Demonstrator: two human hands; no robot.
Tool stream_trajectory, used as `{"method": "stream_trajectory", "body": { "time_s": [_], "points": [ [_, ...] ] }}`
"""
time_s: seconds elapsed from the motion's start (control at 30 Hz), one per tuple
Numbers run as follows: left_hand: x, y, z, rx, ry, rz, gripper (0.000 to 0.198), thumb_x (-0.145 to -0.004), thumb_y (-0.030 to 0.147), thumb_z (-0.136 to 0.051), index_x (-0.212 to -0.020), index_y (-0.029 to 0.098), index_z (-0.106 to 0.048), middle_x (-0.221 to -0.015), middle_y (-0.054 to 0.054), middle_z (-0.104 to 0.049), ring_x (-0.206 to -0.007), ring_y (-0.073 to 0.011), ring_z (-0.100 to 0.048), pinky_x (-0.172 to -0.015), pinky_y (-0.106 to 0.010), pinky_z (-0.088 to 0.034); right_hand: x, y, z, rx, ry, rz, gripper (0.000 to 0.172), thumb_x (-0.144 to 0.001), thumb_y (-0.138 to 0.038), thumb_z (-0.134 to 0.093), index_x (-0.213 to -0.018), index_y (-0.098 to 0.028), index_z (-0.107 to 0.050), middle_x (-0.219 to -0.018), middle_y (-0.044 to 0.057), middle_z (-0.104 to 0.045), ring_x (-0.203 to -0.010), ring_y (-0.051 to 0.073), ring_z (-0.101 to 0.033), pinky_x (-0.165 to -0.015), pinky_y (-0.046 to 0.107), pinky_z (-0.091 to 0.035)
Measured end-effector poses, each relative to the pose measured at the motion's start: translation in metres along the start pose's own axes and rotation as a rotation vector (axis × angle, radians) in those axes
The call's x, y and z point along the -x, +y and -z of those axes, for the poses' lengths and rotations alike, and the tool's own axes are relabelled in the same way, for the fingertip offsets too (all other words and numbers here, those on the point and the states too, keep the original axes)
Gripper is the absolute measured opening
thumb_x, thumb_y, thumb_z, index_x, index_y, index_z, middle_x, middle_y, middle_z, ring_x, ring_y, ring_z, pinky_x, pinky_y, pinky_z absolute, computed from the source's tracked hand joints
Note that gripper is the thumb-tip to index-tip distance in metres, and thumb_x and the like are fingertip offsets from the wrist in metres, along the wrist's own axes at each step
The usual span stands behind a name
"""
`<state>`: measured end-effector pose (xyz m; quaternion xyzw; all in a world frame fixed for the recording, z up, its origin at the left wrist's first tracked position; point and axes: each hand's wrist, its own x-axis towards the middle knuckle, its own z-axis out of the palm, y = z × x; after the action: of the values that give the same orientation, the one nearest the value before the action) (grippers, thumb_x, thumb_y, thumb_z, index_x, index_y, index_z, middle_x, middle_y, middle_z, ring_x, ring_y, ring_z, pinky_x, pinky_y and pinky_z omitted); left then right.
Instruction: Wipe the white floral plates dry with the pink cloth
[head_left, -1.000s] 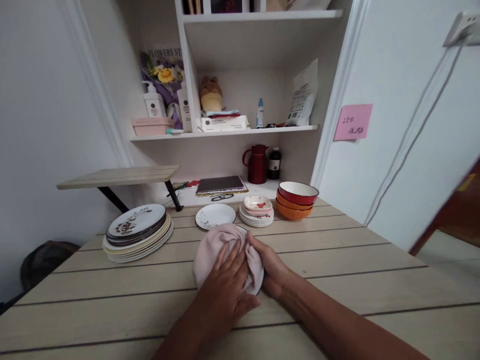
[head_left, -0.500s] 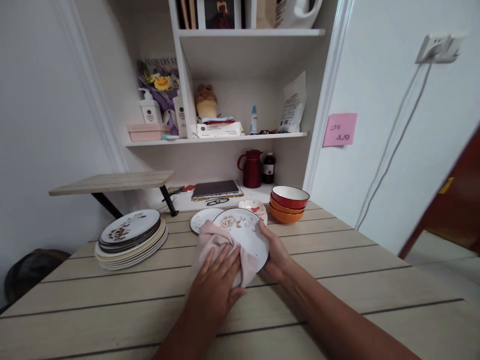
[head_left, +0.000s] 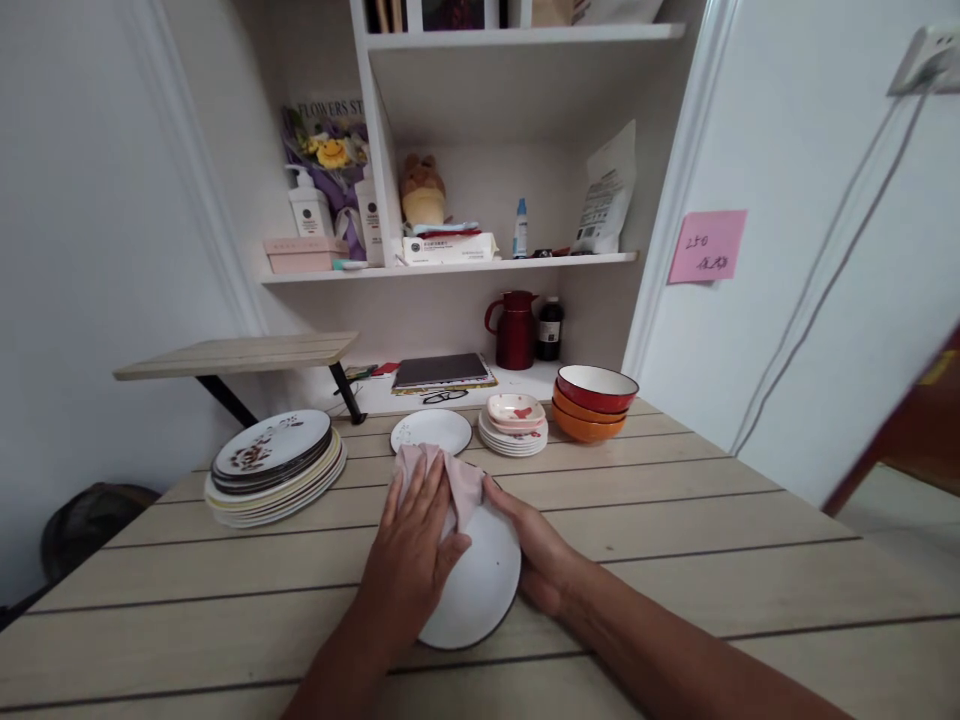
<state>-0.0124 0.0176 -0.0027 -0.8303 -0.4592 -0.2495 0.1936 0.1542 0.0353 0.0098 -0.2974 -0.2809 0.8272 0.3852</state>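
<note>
A: Where was the plate?

B: The round white ceramic plate with a thin dark rim (head_left: 480, 590) was right in front of the person, over the pale wooden table with dark grooves (head_left: 712, 560). Take its centre as the clock's middle, with twelve pointing away from the person.

A: And the left hand?

B: The left hand (head_left: 412, 530) lay across the plate from nine to eleven o'clock, its fingers straight and close together, flat on a crumpled pale pink fabric cloth (head_left: 466, 488). The cloth covered the plate's far edge, from eleven to about one.

A: What about the right?

B: The right hand (head_left: 540, 560) gripped the rim at three o'clock, its thumb reaching up to about one, beside the cloth. Its fingers seemed to curl underneath, though the plate hid most of them.

A: Anything around them?

B: A tall stack of round plates topped by a white one with brown flowers (head_left: 277, 440) stood at ten. Near twelve lay a single white plate with a faint floral pattern (head_left: 431, 430). Toward one stood small white saucers (head_left: 514, 440) under a pink-and-white square dish (head_left: 516, 407); farther round, toward two, were nested red and orange bowls (head_left: 590, 425).
</note>
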Motion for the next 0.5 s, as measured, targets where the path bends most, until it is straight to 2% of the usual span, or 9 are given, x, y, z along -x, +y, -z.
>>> {"method": "stream_trajectory", "body": {
  "time_s": [0.2,0.4,0.5],
  "points": [
    [-0.004,0.021,0.006,0.127,-0.103,-0.145,0.084,-0.09,0.061,-0.035,-0.151,0.011,-0.005,-0.157,-0.017,-0.013,-0.145,-0.0314,-0.01,-0.115,-0.05,-0.017,0.0,-0.002,0.002,-0.05,-0.093,0.008,0.057,-0.083,-0.055,-0.056,-0.121,-0.012,-0.06,-0.103,0.01,-0.074,-0.096,0.022,-0.068,-0.099,0.034,-0.043],
    [0.001,0.026,0.006,0.18,-0.188,-0.309,0.072,-0.089,0.059,-0.041,-0.146,0.017,-0.029,-0.154,-0.012,-0.028,-0.144,-0.0272,-0.018,-0.117,-0.048,-0.016,-0.002,-0.01,0.01,-0.12,-0.048,-0.022,0.059,-0.084,-0.055,-0.054,-0.117,-0.007,-0.061,-0.1,0.014,-0.074,-0.099,0.025,-0.068,-0.101,0.037,-0.042],
    [0.0,0.027,0.003,0.209,-0.178,-0.31,0.07,-0.089,0.058,-0.041,-0.146,0.018,-0.03,-0.151,-0.01,-0.035,-0.142,-0.0253,-0.023,-0.117,-0.047,-0.019,-0.003,-0.018,0.015,-0.143,-0.027,0.015,0.057,-0.084,-0.055,-0.053,-0.116,-0.008,-0.062,-0.1,0.014,-0.074,-0.1,0.025,-0.067,-0.102,0.038,-0.041]
  ]
}}
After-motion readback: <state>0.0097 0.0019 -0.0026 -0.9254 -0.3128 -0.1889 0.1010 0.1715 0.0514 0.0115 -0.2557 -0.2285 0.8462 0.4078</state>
